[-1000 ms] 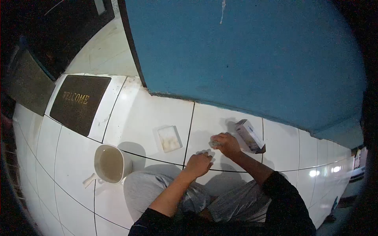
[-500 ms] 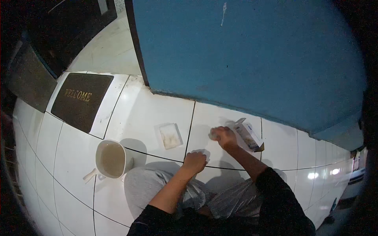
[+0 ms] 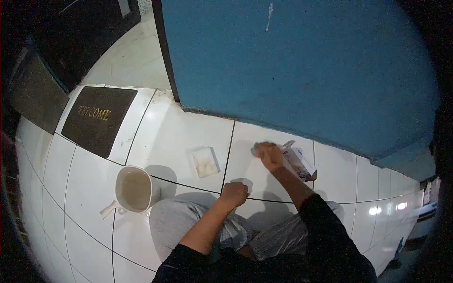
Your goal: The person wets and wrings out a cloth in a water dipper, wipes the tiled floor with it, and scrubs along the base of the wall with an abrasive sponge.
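Observation:
My right hand (image 3: 270,156) is closed round a small greyish thing (image 3: 255,149), too blurred to name, above the white floor tiles. Just right of that hand lies an open printed box (image 3: 299,164), partly hidden by my wrist. My left hand (image 3: 234,194) rests closed near my knees, and what it holds, if anything, is hidden. Up and to the left of it is a shallow white tray (image 3: 205,162) with pale contents. A white dipper with a handle (image 3: 137,189), full of cloudy liquid, stands by my left knee.
A dark WELCOME mat (image 3: 99,121) lies on the tiles at the left. The blue wall (image 3: 292,70) rises ahead, its lower edge meeting the floor behind the box. My crossed legs in grey trousers (image 3: 177,226) are below my hands.
My right hand has moved slightly up, with the small thing still in it. My left hand has drawn a little left and its fingers have curled in.

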Tool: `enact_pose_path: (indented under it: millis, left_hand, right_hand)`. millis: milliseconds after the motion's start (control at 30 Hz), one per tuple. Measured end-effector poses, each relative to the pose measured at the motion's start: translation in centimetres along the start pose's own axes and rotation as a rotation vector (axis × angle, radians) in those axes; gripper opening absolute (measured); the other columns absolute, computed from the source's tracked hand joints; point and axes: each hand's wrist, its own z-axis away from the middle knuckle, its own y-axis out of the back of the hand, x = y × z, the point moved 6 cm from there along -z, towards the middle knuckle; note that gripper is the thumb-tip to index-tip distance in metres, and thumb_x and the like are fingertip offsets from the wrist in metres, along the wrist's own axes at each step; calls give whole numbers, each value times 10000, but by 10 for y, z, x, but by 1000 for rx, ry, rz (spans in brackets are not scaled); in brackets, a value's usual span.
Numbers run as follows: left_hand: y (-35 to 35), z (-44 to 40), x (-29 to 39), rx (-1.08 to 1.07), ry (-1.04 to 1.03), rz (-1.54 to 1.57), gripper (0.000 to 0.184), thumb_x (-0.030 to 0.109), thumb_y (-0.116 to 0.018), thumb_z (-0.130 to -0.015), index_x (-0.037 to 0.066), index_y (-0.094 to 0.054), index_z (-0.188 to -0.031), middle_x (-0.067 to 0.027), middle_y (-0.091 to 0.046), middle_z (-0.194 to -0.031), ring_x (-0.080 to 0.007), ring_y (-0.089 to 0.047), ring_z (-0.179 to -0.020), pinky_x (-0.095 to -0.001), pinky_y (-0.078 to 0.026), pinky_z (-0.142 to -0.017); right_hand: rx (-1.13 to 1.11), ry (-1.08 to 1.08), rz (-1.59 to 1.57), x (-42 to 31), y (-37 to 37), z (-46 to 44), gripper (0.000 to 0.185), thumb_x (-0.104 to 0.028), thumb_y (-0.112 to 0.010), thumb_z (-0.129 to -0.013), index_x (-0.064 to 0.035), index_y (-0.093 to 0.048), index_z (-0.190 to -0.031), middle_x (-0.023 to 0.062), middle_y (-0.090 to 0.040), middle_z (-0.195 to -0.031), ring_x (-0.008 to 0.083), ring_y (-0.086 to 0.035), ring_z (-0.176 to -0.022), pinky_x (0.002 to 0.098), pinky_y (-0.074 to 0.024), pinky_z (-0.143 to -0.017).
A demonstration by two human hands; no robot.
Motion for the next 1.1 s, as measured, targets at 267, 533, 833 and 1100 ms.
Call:
enact_pose_path:
  millis: [267,533,833,1100]
  left_hand:
    - [-13,-8,3,12,-39,29,273,314,-528,-801,58,-623,-805,-129,-625,-817,-294,-613,-776,-409,-481,-634]
    - [-5,-6,-2,67,-36,21,248,291,-534,-798,59,-622,-801,-127,-626,-797,-288,-614,-751,-410,-479,-634]
    - [-4,-5,5,-38,-16,53,249,283,-532,-796,52,-620,-818,-126,-626,-822,-280,-608,-797,-417,-477,-666]
    - [7,-2,3,-58,35,1,260,288,-513,-816,56,-627,-840,-127,-629,-841,-274,-612,-802,-403,-481,-673]
  right_hand:
    - [52,135,284,-22,16,-19,234,-157,-610,-734,-87,-600,-957,114,-606,-924,283,-572,-865,368,-455,-775]
    - [-6,-91,212,-9,0,-32,249,-123,-600,-746,-97,-616,-993,118,-608,-954,296,-570,-857,355,-467,-780]
    - [-115,34,630,-64,8,-24,258,-147,-549,-756,-89,-609,-1000,112,-598,-994,293,-561,-873,367,-447,-809]
    - [-165,59,727,-56,-5,-19,297,-159,-577,-741,-114,-585,-1035,114,-579,-957,294,-564,-864,379,-462,-795]
